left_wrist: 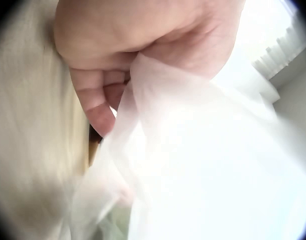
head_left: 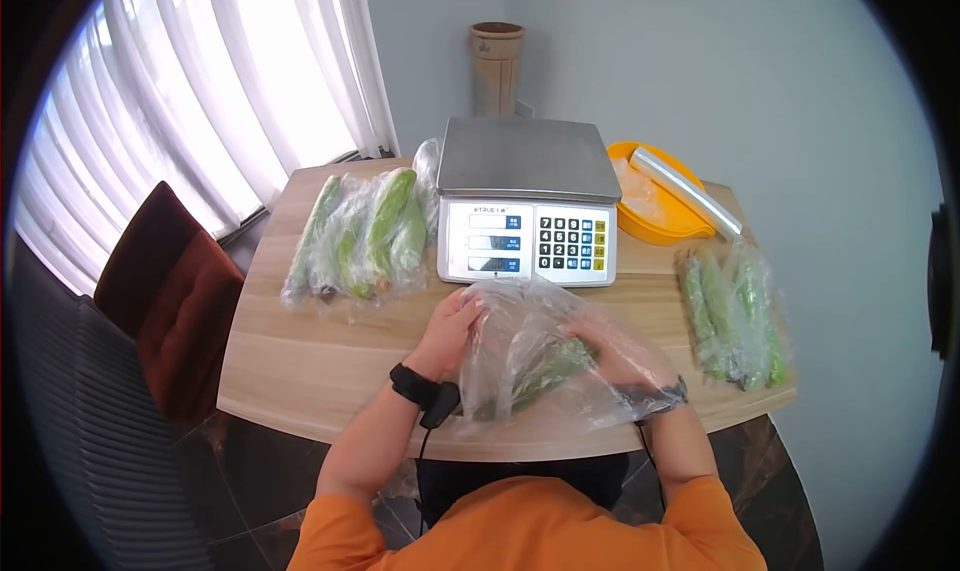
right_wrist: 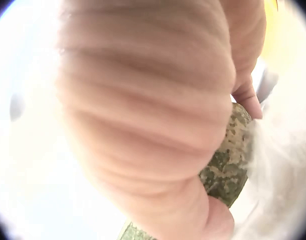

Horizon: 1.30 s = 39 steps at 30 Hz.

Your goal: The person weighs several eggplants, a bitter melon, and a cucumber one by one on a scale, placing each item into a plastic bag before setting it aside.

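Before the scale [head_left: 528, 206]: your plastic bag [head_left: 497, 356], mottled green vegetable [right_wrist: 227, 162] under its film
Your left hand [head_left: 447, 333]: grips the bag, likely to spread it
Your right hand [right_wrist: 148, 105]: under film, grips the vegetable, seemingly for support

Curtain [head_left: 220, 61]: white and pleated, it is being lit brightly from behind at the left.
Chair [head_left: 185, 316]: reddish-brown, it is being seen beside the table's left edge.
Grey ribbed surface [head_left: 110, 431]: it is being cut off by the view's dark border at lower left.
Pot [head_left: 497, 68]: tall and tan, it is being shown upright by the far corner.
Walls [head_left: 720, 51]: pale grey, they are being joined in a corner behind the pot.
Table [head_left: 300, 371]: its pale wood grain is being shown along the near left side.
Basin [head_left: 655, 234]: yellow-orange, it is being crossed by a long pale roll [head_left: 690, 193].
Floor [head_left: 240, 481]: dark, veined tiles are being divided by thin seams.
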Tool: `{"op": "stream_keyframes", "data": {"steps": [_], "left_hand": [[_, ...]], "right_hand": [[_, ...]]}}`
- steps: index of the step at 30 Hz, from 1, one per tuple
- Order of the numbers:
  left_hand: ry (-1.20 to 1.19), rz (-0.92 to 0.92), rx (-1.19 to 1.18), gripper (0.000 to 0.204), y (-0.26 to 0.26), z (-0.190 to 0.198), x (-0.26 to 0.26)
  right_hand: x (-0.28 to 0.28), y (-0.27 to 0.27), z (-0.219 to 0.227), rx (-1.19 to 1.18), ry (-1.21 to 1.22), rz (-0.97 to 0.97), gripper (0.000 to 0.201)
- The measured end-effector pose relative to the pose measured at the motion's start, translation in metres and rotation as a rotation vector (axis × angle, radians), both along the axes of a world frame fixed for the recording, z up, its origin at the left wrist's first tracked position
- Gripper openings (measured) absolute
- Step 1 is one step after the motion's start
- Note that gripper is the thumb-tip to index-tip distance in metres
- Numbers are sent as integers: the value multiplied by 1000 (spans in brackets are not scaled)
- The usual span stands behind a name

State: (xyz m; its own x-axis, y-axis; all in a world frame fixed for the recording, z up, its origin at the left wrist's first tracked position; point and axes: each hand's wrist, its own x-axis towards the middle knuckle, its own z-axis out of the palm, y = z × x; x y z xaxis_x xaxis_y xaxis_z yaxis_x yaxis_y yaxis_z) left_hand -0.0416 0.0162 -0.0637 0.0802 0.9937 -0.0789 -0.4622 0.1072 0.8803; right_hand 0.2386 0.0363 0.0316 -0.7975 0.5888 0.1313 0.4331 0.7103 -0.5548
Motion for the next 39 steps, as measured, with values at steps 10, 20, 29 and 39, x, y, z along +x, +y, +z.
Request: {"op": "stream_keyframes", "data": {"steps": [10, 20, 29, 39], "left_hand": [[-217, 225, -70, 16, 3, 13, -2], [215, -58, -73, 13, -6, 26, -2], [428, -475, -40, 17, -18, 38, 6], [424, -460, -30, 19, -15, 36, 4]], "right_hand": [[124, -24, 29, 143, -55, -537, 52], [150, -27, 68, 514, -78, -973, 44], [88, 42, 56, 571, 188, -805, 50], [-33, 155, 53, 403, 190, -644, 53]]}}
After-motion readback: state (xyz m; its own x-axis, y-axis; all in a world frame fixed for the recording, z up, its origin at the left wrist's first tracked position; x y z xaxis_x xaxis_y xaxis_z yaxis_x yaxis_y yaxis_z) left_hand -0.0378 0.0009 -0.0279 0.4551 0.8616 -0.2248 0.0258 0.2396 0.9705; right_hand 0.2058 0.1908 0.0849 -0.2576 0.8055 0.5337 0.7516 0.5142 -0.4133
